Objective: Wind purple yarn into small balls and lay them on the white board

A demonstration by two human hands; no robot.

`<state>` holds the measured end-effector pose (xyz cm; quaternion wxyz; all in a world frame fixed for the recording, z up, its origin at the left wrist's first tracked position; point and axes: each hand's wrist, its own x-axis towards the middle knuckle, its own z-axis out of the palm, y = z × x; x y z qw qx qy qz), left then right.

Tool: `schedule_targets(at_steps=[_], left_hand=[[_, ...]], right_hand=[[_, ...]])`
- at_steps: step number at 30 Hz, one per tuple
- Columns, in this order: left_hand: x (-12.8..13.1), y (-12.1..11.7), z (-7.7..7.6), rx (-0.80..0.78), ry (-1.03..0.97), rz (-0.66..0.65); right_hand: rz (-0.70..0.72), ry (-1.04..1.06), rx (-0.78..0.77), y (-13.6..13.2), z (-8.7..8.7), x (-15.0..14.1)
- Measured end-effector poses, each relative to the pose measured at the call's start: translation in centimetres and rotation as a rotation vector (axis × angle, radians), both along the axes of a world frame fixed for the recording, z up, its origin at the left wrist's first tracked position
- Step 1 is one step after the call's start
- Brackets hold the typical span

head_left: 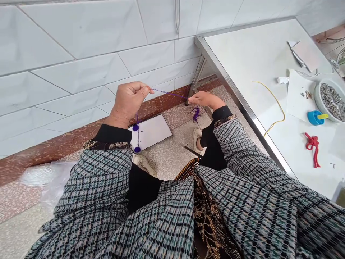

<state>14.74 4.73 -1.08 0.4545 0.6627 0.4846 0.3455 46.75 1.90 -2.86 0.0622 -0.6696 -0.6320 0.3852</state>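
Observation:
My left hand (128,101) is closed in a pinch on a thin purple yarn (168,93) that runs taut across to my right hand (206,99). My right hand is also closed on the yarn, and a frayed purple tuft (196,114) hangs below it. Below my left hand the yarn drops down with two small purple knots or balls (136,128) on it. Both hands are held out in front of my body, over the floor beside a white table.
A white table (242,57) with a metal edge stands to the right. On it lie a yellow cord (275,104), red yarn (312,145), a blue cap (314,117), a bowl of seeds (331,100) and papers. A white board (152,131) lies on the floor. A tiled wall is ahead.

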Motion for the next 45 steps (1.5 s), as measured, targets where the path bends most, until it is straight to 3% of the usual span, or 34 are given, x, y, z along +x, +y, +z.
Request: schedule_targets(at_steps=[4,7,9,11,17,24,28,34,38,45], left_hand=[[0.9,-0.8,0.9,0.030,0.067,-0.073],[1.6,-1.2,0.8,0.071,0.153,-0.161],[2.0,-1.4,0.3,0.128,0.253,-0.198],[2.4,-1.5,-0.1,0.198,0.352,-0.221],[3.1,-2.4,-0.1,0.247,0.465,-0.213],[1.7,-2.1,-0.1,0.295,0.344,-0.085],[0.3,-1.0,-0.9,0.427,0.333,0.025],[-3.5,2.4,-1.8,0.585,0.288,0.362],[-5.6,3.4,-1.8,0.629,0.278,0.475],[-6.4,2.8,-1.5,0.688,0.234,0.604]], right_hand=[[-0.072,0.072,0.129,0.6,-0.8,-1.2],[-0.151,0.496,0.266,0.1,-0.6,-3.8],[-0.097,0.775,0.199,-0.5,-0.4,-5.9],[-0.010,0.925,0.063,-0.9,-0.4,-7.7],[0.139,0.822,-0.064,-0.5,-1.7,-9.2],[0.084,0.870,-0.058,-0.1,-0.6,-8.5],[-0.001,0.923,0.063,-0.3,1.2,-7.8],[-0.199,0.928,0.245,-1.1,5.6,-5.0],[-0.188,0.933,0.286,-1.3,7.6,-4.5],[-0.154,1.139,0.362,-0.3,11.7,-4.9]])
